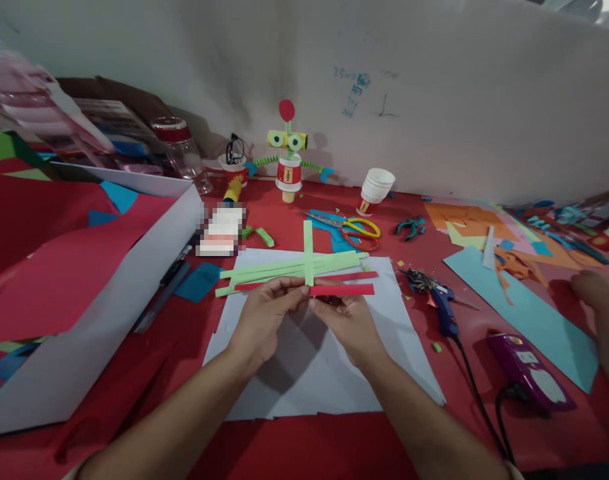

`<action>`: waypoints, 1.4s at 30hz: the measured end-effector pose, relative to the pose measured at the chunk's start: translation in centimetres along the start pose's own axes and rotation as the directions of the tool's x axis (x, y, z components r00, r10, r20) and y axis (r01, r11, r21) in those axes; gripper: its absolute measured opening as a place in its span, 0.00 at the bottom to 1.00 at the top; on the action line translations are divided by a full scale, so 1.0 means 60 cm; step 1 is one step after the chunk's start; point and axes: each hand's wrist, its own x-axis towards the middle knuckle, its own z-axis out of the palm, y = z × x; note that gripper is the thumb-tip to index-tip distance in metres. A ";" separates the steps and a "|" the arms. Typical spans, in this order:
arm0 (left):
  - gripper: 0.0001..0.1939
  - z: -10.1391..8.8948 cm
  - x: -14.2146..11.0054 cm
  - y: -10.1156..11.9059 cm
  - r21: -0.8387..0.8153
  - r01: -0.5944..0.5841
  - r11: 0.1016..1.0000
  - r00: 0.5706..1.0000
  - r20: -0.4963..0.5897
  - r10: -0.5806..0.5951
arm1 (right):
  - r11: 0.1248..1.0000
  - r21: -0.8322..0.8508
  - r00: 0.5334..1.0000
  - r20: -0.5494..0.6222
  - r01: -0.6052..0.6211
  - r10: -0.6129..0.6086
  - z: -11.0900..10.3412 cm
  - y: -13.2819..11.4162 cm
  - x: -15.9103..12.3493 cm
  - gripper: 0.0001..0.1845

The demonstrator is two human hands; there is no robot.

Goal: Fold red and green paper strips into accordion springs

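Observation:
Over a white paper sheet (284,373), my two hands meet at the corner where a light green paper strip (308,247) and a red paper strip (344,290) join at a right angle. My left hand (267,313) pinches the corner from the left, the green strip standing away from me. The red strip points right, with my right hand (348,323) closed on it near the joint. Just beyond my fingers lie several loose green strips (269,270) and another red strip (362,275). My fingertips partly hide the joint.
A paper-cup robot figure (288,173) stands at the back, near stacked paper cups (377,187) and scissors (344,225). To the right are a glue gun (444,310), its cord, a purple device (532,373) and another person's hand (599,300). A white box (109,333) stands left.

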 end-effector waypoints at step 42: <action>0.06 -0.008 -0.004 0.011 0.123 -0.056 0.991 0.957 0.291 0.018 | 0.997 0.035 0.992 -0.108 -0.062 0.065 -0.005 -0.004 0.002 0.04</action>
